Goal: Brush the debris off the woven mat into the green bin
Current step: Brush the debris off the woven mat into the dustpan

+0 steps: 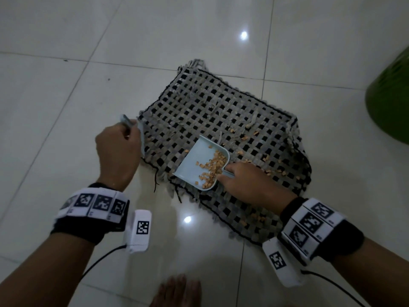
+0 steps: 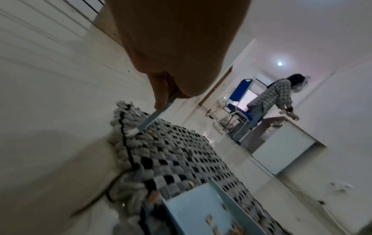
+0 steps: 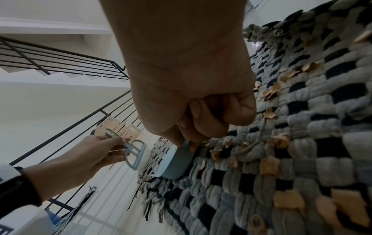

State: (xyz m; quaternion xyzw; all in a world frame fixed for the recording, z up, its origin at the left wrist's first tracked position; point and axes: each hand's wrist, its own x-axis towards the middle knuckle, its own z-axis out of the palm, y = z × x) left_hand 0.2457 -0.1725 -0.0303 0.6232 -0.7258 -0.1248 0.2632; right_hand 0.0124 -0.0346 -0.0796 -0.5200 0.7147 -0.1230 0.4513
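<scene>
A grey and black woven mat lies on the tiled floor, strewn with small tan debris bits. My right hand grips the handle of a pale blue dustpan that rests on the mat's near left part and holds a heap of the bits. My left hand grips a small pale blue brush at the mat's left edge, its bristles touching the weave. The green bin stands at the far right, partly cut off by the frame.
Glossy white floor tiles surround the mat. My bare foot is at the bottom centre. Cables trail from both wrist units. In the left wrist view another person stands by a blue chair and a white counter far off.
</scene>
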